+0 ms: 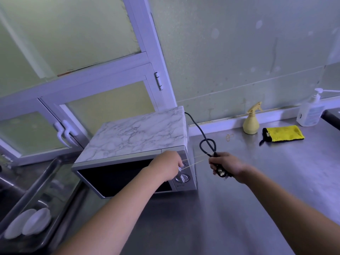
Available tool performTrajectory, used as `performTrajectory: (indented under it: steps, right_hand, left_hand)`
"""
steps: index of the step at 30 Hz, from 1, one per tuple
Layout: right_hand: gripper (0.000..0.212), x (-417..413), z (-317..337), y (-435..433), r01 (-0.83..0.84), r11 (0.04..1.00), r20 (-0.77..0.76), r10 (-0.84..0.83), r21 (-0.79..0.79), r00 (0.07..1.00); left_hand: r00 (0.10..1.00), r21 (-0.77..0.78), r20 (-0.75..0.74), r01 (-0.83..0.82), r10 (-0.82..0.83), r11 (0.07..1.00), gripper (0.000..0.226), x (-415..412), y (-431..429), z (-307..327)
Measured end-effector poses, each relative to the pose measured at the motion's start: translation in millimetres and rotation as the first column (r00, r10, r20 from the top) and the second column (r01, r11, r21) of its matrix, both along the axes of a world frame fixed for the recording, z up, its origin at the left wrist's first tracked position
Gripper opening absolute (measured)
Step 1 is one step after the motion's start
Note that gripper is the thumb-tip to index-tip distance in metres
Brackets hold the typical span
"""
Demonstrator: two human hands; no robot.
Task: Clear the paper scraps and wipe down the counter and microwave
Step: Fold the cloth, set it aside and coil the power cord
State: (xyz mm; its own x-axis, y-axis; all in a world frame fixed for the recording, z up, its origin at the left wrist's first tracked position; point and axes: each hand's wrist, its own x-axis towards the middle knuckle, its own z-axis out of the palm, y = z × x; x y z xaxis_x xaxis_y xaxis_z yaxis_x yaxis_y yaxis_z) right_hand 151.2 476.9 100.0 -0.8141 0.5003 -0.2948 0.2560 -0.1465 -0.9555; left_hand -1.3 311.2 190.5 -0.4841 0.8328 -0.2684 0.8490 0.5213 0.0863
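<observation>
A silver microwave with a marble-patterned top stands on the steel counter by the window. Its black power cord runs from the back and is folded into a loop. My right hand grips the bundled cord and plug just right of the microwave. My left hand is in front of the microwave's control panel and pinches a thin rubber band, stretched between both hands. A yellow and black cloth lies flat further back on the counter.
A cream spray bottle and a clear pump bottle stand by the back wall. Another rubber band lies on the counter near the spray bottle. A sink with white dishes is at the left.
</observation>
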Motion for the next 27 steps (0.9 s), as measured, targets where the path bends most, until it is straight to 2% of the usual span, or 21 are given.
performTrajectory:
  steps: [1,2,3,4,5,6,8,10,12,13,15,17,19,23,27]
  right_hand:
    - [0.015,-1.7,1.2,-1.2,0.03,0.996,0.023,-0.032,0.087,0.999]
    - [0.015,-3.1,1.2,-2.3,0.064,0.985,0.034,-0.07,0.161,0.997]
    - [0.015,-4.0,-0.2,-2.6,0.096,0.967,0.04,-0.108,0.236,0.993]
    - [0.016,-4.0,-3.3,-2.2,0.121,0.94,0.049,-0.144,0.319,0.988]
    - [0.017,-2.8,-7.5,-1.1,0.137,0.9,0.065,-0.18,0.415,0.982]
    - [0.018,-0.9,-12.1,0.7,0.145,0.848,0.085,-0.218,0.51,0.972]
    - [0.019,3.6,-20.0,3.4,0.174,0.765,0.098,-0.295,0.62,0.95]
    - [0.019,5.7,-26.4,3.3,0.202,0.713,0.073,-0.335,0.671,0.939]
    - [0.018,4.7,-34.3,0.6,0.205,0.635,0.044,-0.353,0.744,0.935]
    - [0.016,4.0,-38.7,-0.5,0.198,0.595,0.038,-0.36,0.779,0.932]
    - [0.012,3.7,-46.4,-2.1,0.187,0.532,0.036,-0.381,0.826,0.924]
    - [0.009,4.8,-53.0,-1.7,0.203,0.503,0.017,-0.398,0.84,0.917]
    - [0.014,7.2,-59.8,-3.1,0.191,0.487,0.033,-0.414,0.853,0.91]
    - [0.045,15.8,-74.2,-13.8,0.129,0.509,0.132,-0.445,0.851,0.885]
    - [0.068,24.5,-77.9,-28.4,0.146,0.578,0.198,-0.489,0.803,0.85]
  left_hand:
    - [0.998,-0.018,0.049,-0.029,0.03,0.999,0.035,0.8,6.5,-2.8]
    - [0.981,0.003,0.174,-0.085,0.083,0.996,0.026,2.1,12.5,-7.6]
    - [0.92,0.032,0.364,-0.171,0.148,0.985,0.018,5.9,16.8,-12.5]
    - [0.808,0.058,0.559,-0.259,0.184,0.964,0.02,11.0,20.4,-17.2]
    - [0.671,0.057,0.714,-0.342,0.201,0.938,0.031,15.2,24.2,-23.2]
    - [0.542,0.03,0.814,-0.398,0.209,0.917,0.042,19.1,29.0,-30.0]
    - [0.331,-0.039,0.919,-0.458,0.212,0.888,0.049,29.1,39.9,-43.1]
    - [0.154,-0.107,0.963,-0.538,0.222,0.836,0.054,37.4,52.4,-56.7]
    - [0.015,-0.144,0.981,-0.62,0.195,0.772,0.056,41.8,65.9,-67.4]
    - [-0.025,-0.148,0.984,-0.654,0.175,0.742,0.052,43.6,73.2,-71.0]
    - [-0.046,-0.139,0.988,-0.7,0.15,0.701,0.036,46.7,87.1,-75.3]
    - [0.009,-0.104,0.987,-0.721,0.161,0.684,0.029,50.6,99.1,-79.8]
    - [0.09,-0.048,0.981,-0.743,0.17,0.668,0.031,53.5,109.8,-85.0]
    - [0.19,0.016,0.964,-0.74,0.187,0.672,0.024,61.7,128.0,-96.0]
    - [0.166,-0.036,0.956,-0.753,0.242,0.657,0.022,65.6,134.7,-110.7]
